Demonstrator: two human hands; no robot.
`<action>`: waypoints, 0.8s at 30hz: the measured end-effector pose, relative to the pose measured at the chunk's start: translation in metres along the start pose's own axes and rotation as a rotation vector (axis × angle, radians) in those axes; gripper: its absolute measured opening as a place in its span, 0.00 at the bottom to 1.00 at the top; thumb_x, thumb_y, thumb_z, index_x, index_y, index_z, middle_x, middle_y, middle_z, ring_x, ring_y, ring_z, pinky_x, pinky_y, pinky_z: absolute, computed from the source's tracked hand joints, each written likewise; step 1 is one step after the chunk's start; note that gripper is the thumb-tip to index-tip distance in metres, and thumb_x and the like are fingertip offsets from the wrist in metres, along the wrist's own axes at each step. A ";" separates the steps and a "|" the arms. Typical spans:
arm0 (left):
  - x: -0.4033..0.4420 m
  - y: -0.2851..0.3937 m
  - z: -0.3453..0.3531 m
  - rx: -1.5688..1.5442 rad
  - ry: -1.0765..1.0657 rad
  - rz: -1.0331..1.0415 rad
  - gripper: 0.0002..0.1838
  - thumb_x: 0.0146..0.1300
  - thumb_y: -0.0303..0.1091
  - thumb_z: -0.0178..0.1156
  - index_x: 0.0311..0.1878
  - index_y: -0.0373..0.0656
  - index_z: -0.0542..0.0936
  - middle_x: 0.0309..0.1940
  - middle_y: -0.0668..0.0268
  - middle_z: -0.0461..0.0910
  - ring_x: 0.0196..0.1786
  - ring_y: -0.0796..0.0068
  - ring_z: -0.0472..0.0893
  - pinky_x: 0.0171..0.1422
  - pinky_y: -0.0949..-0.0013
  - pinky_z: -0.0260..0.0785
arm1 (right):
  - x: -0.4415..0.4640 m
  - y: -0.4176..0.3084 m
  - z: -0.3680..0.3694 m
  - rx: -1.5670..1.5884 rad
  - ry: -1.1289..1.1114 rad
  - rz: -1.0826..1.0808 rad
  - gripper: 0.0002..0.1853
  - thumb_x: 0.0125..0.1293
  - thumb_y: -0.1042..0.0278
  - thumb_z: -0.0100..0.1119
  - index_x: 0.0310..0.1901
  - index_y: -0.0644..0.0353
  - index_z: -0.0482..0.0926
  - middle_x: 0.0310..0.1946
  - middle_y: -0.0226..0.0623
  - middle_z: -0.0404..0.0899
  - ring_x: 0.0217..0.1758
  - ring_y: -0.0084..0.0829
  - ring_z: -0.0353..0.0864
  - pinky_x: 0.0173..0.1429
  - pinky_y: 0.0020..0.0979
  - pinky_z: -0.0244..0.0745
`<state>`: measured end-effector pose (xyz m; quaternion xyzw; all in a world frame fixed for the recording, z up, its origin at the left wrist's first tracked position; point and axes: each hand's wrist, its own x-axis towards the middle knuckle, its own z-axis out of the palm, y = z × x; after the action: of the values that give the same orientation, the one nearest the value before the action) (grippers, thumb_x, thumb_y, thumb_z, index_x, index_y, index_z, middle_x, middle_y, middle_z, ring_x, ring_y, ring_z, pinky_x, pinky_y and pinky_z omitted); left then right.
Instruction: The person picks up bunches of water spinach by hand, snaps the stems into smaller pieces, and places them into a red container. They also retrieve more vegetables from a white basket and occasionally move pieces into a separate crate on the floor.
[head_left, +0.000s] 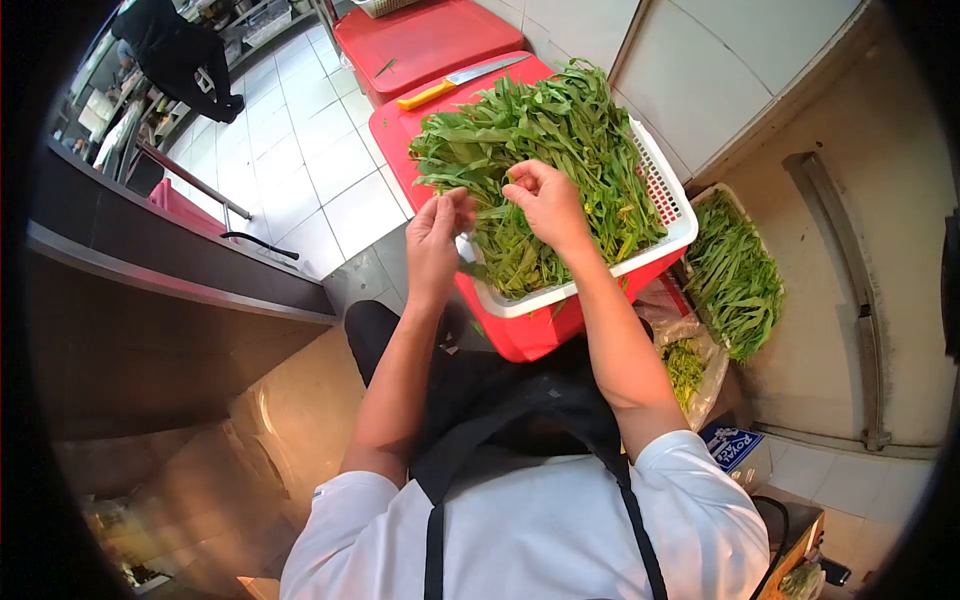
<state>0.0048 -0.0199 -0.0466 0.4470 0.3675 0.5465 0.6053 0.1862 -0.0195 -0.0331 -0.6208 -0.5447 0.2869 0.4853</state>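
A white plastic basket heaped with long-leaved, water-spinach-like greens sits in front of me. My left hand is raised at the basket's left side, its thumb and fingers pinched together with a bit of green at the tips. Over the heap, my right hand pinches a small piece of green stem between thumb and forefinger. The hands are a short way apart. How much of the stem each holds is hidden by the fingers. Beyond the greens lies a yellow-handled knife.
The basket rests on a red lid, with another red container behind it. On the right are a second basket of greens and a plastic bag of trimmings. A person in dark clothes stands far left.
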 end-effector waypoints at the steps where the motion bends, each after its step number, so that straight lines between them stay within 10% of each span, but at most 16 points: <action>1: 0.004 0.001 0.006 0.024 -0.021 0.025 0.19 0.81 0.40 0.48 0.56 0.35 0.81 0.42 0.66 0.84 0.39 0.80 0.80 0.47 0.73 0.74 | -0.002 -0.008 -0.008 0.121 -0.054 0.039 0.10 0.65 0.72 0.68 0.47 0.62 0.84 0.30 0.30 0.85 0.32 0.18 0.80 0.38 0.24 0.75; 15: 0.004 0.008 0.054 0.141 -0.362 -0.097 0.17 0.79 0.40 0.53 0.53 0.35 0.83 0.33 0.72 0.80 0.37 0.85 0.78 0.44 0.79 0.68 | -0.029 -0.042 -0.053 0.277 0.139 -0.111 0.11 0.66 0.72 0.66 0.49 0.65 0.82 0.32 0.36 0.87 0.33 0.21 0.85 0.40 0.26 0.80; 22: 0.010 -0.006 0.021 -0.106 -0.119 -0.126 0.16 0.80 0.40 0.51 0.53 0.37 0.81 0.28 0.75 0.73 0.30 0.85 0.72 0.38 0.79 0.65 | -0.056 0.011 -0.114 -0.589 -0.014 0.324 0.13 0.60 0.60 0.72 0.37 0.62 0.84 0.32 0.51 0.86 0.38 0.48 0.87 0.46 0.45 0.80; 24: 0.006 -0.009 0.025 -0.093 -0.104 -0.148 0.15 0.80 0.40 0.51 0.50 0.38 0.80 0.26 0.77 0.69 0.28 0.86 0.68 0.35 0.79 0.62 | -0.073 0.023 -0.097 -0.801 -0.097 0.170 0.16 0.58 0.57 0.74 0.37 0.62 0.84 0.31 0.52 0.85 0.40 0.53 0.86 0.47 0.49 0.79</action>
<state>0.0324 -0.0172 -0.0469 0.4178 0.3419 0.4928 0.6824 0.2634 -0.1153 -0.0316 -0.7892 -0.5823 0.1200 0.1538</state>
